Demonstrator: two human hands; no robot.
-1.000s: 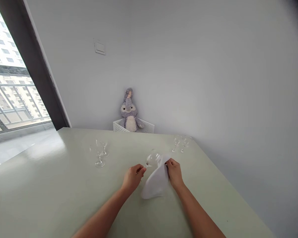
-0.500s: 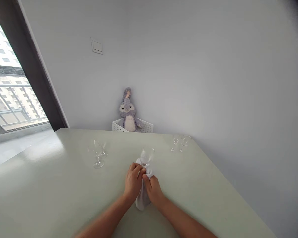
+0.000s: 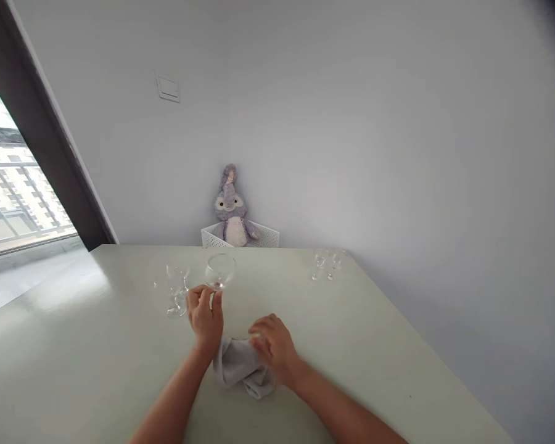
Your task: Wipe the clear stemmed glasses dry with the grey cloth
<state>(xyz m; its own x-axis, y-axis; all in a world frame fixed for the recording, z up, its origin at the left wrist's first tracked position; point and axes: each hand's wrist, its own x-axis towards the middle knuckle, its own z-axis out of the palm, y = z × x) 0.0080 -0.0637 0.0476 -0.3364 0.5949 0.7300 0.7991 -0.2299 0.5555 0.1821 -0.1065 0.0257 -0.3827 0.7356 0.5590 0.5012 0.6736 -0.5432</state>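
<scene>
My left hand [image 3: 206, 314] is closed on the stem of a wine glass [image 3: 220, 271], whose clear bowl stands upright above my fingers. Most of the stem and the foot are hidden by the hand. Just to its left are other clear wine glasses [image 3: 176, 290] on the table, partly overlapping one another. My right hand [image 3: 275, 345] has its fingers loosely apart, slightly blurred, at the right edge of a grey cloth [image 3: 240, 361]. The cloth lies crumpled on the table between my forearms; whether my fingertips touch it is hard to tell.
Two more wine glasses [image 3: 325, 262] stand near the far right corner of the pale green table [image 3: 361, 345]. Beyond the far edge, a plush toy [image 3: 234, 213] sits in a white perforated basket [image 3: 266, 236] against the wall.
My left hand has carried the wine glass leftward, out of the cloth, towards the glasses on the left. The cloth has dropped onto the table, and my right hand's fingers have loosened.
</scene>
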